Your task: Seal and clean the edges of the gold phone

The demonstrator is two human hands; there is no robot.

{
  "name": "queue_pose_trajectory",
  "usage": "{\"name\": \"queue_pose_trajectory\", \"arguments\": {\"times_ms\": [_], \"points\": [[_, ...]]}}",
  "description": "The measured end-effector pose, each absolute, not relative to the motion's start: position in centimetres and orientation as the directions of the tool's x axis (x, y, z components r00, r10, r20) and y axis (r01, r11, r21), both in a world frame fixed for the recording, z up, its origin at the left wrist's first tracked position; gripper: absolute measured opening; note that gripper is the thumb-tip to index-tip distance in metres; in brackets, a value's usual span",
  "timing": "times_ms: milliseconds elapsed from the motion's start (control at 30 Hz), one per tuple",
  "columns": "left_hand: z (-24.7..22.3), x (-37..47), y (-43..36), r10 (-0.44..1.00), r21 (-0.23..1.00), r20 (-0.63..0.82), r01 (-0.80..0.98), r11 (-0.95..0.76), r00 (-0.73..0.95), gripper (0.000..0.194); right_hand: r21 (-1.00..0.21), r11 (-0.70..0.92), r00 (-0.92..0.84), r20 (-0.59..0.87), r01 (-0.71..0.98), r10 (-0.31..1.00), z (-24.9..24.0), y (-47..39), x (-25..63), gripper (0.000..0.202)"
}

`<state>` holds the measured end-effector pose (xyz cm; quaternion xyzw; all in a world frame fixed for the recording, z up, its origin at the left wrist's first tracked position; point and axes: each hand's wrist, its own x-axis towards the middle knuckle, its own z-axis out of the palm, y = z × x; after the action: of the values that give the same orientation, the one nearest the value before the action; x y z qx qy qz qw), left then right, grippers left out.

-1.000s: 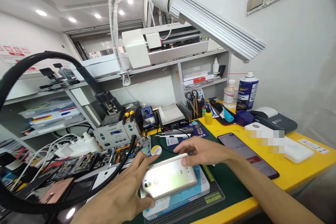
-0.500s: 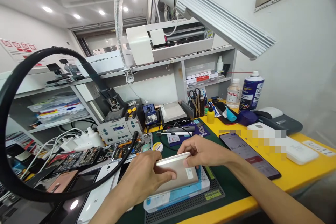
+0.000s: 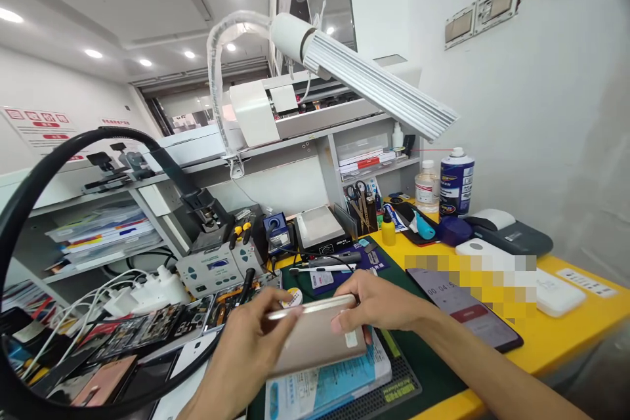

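Note:
A gold phone-like device (image 3: 319, 338) with a small pale sticker near its right end is held tilted above a blue and white package (image 3: 332, 384). My left hand (image 3: 251, 335) grips its left end, thumb on the near face and the other fingers behind. On the right end, my right hand (image 3: 364, 305) pinches the upper edge between thumb and fingers. The package lies on a dark perforated mat (image 3: 406, 384) over a green mat (image 3: 433, 367).
A phone showing a timer (image 3: 467, 315) lies to the right on the yellow table (image 3: 536, 341). A black flexible arm (image 3: 20, 210) loops at the left, near phones and circuit boards. A lamp (image 3: 378, 82) hangs above. Behind stand a yellow bottle (image 3: 388, 231) and a spray can (image 3: 455, 184).
The view has tilted up slightly. The device is lifted and tipped more upright, showing more of the package beneath. My left thumb has moved up to its top edge.

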<state>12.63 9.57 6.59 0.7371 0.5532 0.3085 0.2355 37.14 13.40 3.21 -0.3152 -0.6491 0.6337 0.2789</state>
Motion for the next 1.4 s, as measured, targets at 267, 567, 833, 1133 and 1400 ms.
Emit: {"name": "queue_pose_trajectory", "arguments": {"times_ms": [267,567,833,1133,1400], "points": [[5.2,14.8,9.7,1.000,0.999,-0.013,-0.040,0.012,-0.025,0.070,-0.963,-0.075,-0.528,0.076,-0.259,0.846,3.0,13.0,35.6,0.041],[4.5,17.2,9.9,0.998,0.993,-0.005,-0.119,-0.003,-0.064,0.049,-0.928,-0.117,-0.635,0.146,-0.354,0.759,1.7,11.9,33.4,0.052],[4.2,16.5,11.3,0.995,0.995,0.096,0.023,-0.095,-0.024,0.053,-0.961,-0.102,-0.680,0.105,-0.257,0.726,0.8,11.7,32.5,0.061],[3.6,15.3,11.6,0.973,0.995,0.093,0.004,-0.096,0.211,0.052,-0.988,-0.017,-0.558,0.072,-0.152,0.827,0.3,11.5,31.9,0.052],[2.9,15.8,10.6,0.981,0.983,0.159,-0.110,-0.147,0.111,0.045,-0.996,0.067,-0.556,0.085,-0.052,0.827,0.4,11.0,32.1,0.052]]}}
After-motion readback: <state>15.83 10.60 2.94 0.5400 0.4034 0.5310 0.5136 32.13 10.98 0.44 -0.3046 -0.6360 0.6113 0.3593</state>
